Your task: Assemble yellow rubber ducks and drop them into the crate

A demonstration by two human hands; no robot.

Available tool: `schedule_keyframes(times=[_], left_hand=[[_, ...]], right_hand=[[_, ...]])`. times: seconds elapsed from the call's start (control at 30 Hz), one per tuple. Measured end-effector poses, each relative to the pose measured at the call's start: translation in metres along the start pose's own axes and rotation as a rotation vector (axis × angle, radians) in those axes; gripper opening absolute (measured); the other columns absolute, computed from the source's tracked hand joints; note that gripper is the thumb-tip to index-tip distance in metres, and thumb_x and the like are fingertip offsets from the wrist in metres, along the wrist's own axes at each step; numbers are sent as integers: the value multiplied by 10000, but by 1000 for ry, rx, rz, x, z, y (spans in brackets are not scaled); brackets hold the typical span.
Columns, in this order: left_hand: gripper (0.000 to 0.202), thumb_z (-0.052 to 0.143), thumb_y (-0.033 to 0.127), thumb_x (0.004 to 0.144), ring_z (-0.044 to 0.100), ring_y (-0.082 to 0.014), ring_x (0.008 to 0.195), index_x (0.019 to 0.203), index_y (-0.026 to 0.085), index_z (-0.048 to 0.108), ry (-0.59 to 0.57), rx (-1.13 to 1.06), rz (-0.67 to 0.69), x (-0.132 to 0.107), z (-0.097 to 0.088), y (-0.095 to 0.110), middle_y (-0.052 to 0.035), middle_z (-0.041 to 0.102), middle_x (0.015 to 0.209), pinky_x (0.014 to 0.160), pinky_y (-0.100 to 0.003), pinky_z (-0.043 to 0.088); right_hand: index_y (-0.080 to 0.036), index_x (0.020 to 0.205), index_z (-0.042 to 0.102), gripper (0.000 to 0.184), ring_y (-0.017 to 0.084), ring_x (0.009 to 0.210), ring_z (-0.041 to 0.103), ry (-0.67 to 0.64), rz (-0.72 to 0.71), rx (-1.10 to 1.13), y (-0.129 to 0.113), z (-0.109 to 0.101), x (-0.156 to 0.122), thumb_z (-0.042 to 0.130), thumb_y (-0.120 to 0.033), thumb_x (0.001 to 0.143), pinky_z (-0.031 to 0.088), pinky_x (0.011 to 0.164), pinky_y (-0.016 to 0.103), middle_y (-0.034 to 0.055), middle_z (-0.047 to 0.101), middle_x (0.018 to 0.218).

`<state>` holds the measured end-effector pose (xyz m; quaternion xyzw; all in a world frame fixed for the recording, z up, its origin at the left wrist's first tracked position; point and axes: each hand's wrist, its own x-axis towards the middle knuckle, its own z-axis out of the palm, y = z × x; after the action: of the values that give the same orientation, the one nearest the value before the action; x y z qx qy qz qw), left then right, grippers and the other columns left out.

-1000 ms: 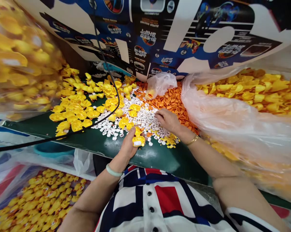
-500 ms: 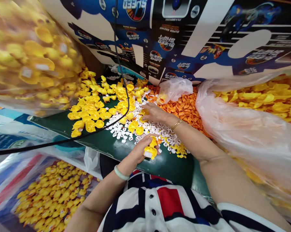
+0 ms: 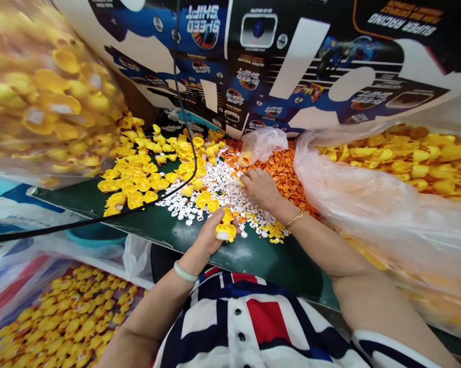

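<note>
My left hand [image 3: 210, 233] is closed around a yellow plastic duck shell [image 3: 226, 219], its hollow inside facing up with a white block in the lower part. My right hand [image 3: 261, 190] reaches over the small parts with its fingers curled down; its fingertips are partly hidden, and I cannot make out what they pinch. Under and beside it lie white eye pieces [image 3: 225, 185] with dark spots. Small orange pieces [image 3: 290, 174], probably beaks, are heaped just past it. Little yellow discs [image 3: 273, 233] lie below the right wrist.
More yellow duck shells [image 3: 136, 176] cover the green table [image 3: 177, 232] at left. A black cable [image 3: 138, 209] crosses above. Clear bags of shells stand left [image 3: 46, 102] and right [image 3: 368, 194]. Finished-looking ducks [image 3: 69, 317] fill a container below. Printed cardboard [image 3: 249, 66] stands behind.
My right hand has drawn back rightward from the yellow shells and white pieces toward the orange heap, its fingers now curled. The left hand still holds the duck shell. The view has shifted slightly.
</note>
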<state>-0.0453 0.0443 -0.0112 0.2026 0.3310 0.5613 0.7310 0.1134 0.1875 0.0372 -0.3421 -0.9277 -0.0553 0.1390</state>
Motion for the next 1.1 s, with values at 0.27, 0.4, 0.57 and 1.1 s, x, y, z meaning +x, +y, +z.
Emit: schedule_keyframes(times=[0.27,0.4,0.57,1.1], left_hand=[[521,660,498,831,669,-205,634,1217,167,544,-5,-1,15,-2,1,-2,-51,656,781,517,-276,504],[530,663,477,833,660,-196,625,1243,161,550,21,-44,3,1,5,0,-49,654,769,521,-277,507],[466,593,503,881,660,-211,609,1177,143,577,81,-117,-29,2,11,4,-62,647,728,498,-285,504],[589,373,640,949,687,-200,709,1005,129,660,233,-235,51,3,26,5,-89,720,840,587,-282,516]], right_hand=[[-161,1349,520,541,289,1125,496,-139,-110,204,10,-6,-39,644,-402,881,434,950,423,148,560,1300],[-174,1280,585,419,275,1188,501,-193,-142,294,23,-2,-39,626,-326,892,427,986,414,149,544,1314],[-162,1171,618,312,256,1038,541,-189,-71,269,17,15,-40,618,-268,877,469,859,361,134,574,1174],[-196,1242,529,344,221,935,562,-162,-255,382,-71,-59,-53,576,-244,905,497,774,336,111,552,1159]])
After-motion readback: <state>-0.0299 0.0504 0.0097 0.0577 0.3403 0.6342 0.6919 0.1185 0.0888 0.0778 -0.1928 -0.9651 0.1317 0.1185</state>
